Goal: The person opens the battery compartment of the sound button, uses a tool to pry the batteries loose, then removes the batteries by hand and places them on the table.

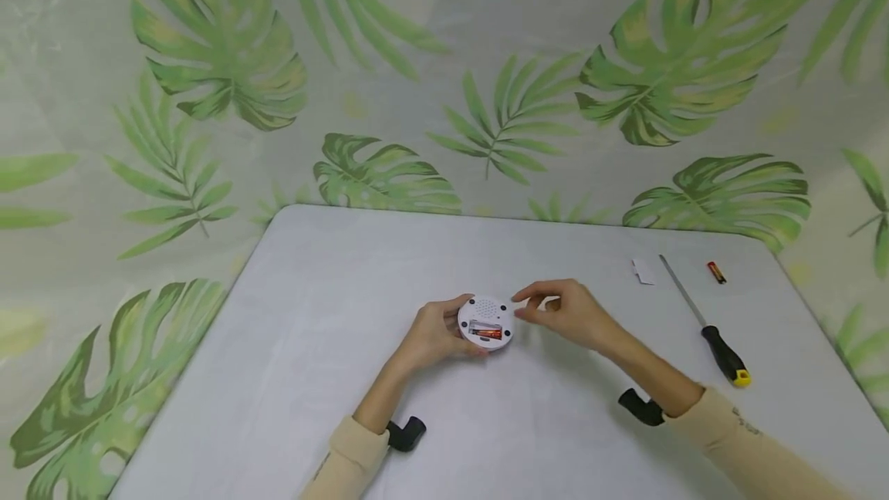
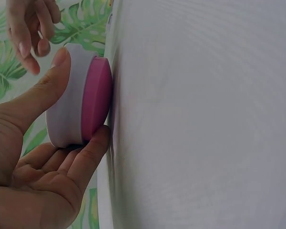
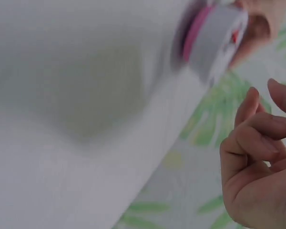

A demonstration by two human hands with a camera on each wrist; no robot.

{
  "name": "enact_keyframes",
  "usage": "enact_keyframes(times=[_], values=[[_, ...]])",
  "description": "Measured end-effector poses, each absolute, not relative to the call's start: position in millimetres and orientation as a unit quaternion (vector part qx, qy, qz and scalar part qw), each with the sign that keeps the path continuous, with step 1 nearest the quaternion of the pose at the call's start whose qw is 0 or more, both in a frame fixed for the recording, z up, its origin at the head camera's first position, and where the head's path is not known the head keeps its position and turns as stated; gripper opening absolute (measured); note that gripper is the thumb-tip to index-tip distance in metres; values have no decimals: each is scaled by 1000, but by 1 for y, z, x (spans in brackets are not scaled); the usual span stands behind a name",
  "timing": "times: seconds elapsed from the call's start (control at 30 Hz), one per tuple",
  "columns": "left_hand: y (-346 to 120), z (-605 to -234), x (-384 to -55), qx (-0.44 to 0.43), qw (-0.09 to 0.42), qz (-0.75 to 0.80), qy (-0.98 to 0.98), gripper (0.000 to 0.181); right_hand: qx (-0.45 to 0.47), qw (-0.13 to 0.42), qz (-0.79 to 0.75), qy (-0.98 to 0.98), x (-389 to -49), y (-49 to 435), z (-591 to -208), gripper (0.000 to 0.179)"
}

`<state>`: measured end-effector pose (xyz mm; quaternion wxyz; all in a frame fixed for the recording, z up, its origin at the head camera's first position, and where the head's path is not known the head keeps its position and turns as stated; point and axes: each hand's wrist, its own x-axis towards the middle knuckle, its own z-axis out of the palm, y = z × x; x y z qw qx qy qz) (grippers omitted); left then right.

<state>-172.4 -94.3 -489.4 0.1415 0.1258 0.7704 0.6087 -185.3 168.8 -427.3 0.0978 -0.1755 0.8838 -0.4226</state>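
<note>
My left hand (image 1: 434, 336) grips a round white device (image 1: 488, 307) by its edge, thumb on one side and fingers on the other. In the left wrist view, the device has a pink underside (image 2: 96, 100) facing the table. Its upturned face carries speaker holes, small dark feet and an uncovered battery compartment. A red battery (image 1: 486, 333) lies in the compartment's near side; the slot beside it looks bare. Just right of the device, my right hand (image 1: 566, 315) hovers with fingers loosely bent and thumb apart. Nothing shows between them in the right wrist view (image 3: 257, 152).
On the right of the white table (image 1: 333, 276) lie a screwdriver (image 1: 722, 349) with black-and-yellow handle, a small white piece (image 1: 642, 271) and another battery (image 1: 717, 272). Black wrist cameras (image 1: 406, 434) hang at both cuffs. Leaf-patterned cloth surrounds the table.
</note>
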Motion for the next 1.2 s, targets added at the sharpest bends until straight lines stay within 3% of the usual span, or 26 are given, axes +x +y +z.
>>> enact_keyframes(times=[0.17, 0.37, 0.7, 0.97, 1.2], values=[[-95, -489, -174, 141, 138, 600, 775, 90, -215, 62, -383, 896, -169, 133, -449, 15], [-92, -485, -174, 146, 136, 587, 785, 92, -207, -1, -364, 908, -158, 126, -457, 9], [-93, -487, -172, 147, 127, 588, 785, 90, -205, 0, -369, 907, -156, 131, -454, 6], [-92, -488, -171, 131, 135, 598, 779, 95, -160, 7, -349, 923, -166, 172, -434, 5], [-93, -487, -168, 119, 136, 597, 782, 96, -126, -5, -299, 946, -182, 240, -421, 11]])
